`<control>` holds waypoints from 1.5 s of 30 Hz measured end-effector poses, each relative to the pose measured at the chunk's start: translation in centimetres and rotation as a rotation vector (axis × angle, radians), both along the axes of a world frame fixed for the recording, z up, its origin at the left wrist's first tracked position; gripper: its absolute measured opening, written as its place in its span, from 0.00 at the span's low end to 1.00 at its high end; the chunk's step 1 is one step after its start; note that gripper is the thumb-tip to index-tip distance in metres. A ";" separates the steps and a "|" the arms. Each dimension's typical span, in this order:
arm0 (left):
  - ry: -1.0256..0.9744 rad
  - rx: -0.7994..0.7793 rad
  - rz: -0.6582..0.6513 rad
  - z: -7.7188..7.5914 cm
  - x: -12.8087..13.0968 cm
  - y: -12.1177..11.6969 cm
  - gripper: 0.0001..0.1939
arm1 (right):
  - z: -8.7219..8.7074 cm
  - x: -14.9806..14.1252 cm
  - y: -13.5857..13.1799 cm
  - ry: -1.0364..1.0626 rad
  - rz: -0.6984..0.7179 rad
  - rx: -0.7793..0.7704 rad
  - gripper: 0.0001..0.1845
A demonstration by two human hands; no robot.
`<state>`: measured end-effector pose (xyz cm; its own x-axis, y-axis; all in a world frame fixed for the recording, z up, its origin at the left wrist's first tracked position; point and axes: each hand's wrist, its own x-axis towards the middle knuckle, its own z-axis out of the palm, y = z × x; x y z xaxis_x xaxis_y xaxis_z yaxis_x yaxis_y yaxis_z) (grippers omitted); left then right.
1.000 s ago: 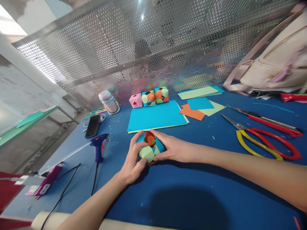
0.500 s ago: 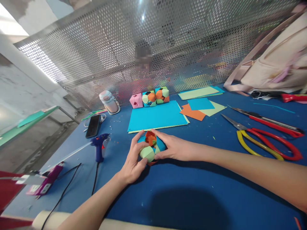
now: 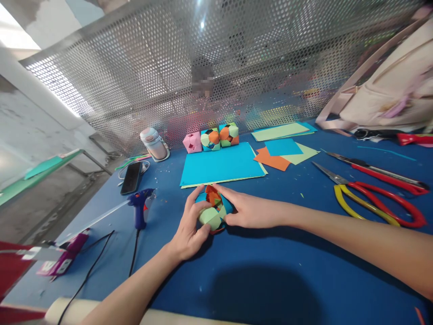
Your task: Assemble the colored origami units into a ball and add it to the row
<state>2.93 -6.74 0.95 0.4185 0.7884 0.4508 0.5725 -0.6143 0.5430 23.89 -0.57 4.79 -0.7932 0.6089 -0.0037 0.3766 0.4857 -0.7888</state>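
Note:
Between my two hands is a folded paper ball in green, blue and orange, its top open so that the orange inside shows. My left hand wraps its left side, thumb at the front and fingers behind. On the right side my right hand grips the ball, index finger along the top back and thumb at the front. Just beyond lies a blue paper sheet over a pale green one. Behind it stand a pink paper ball and two multicoloured paper balls in a row.
A blue glue gun stands at left, near a phone, a bottle and a purple power strip. Scissors, a utility knife and cut paper squares lie at right. A perforated metal panel closes the back.
The paper ball has turned and shifted slightly between my hands. My right thumb has moved a little to the right along its front. Nothing else has visibly moved.

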 end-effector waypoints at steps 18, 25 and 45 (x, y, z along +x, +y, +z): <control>0.031 0.047 -0.009 -0.4 0.0 0.2 0.18 | 1.2 0.1 -0.3 -0.125 0.088 -0.060 0.37; 0.032 0.036 -0.009 -0.4 0.0 0.2 0.17 | 0.4 0.3 0.0 -0.072 0.082 -0.001 0.37; 0.172 -0.020 0.059 0.4 0.1 0.1 0.18 | 0.4 1.4 0.9 0.060 0.112 0.015 0.36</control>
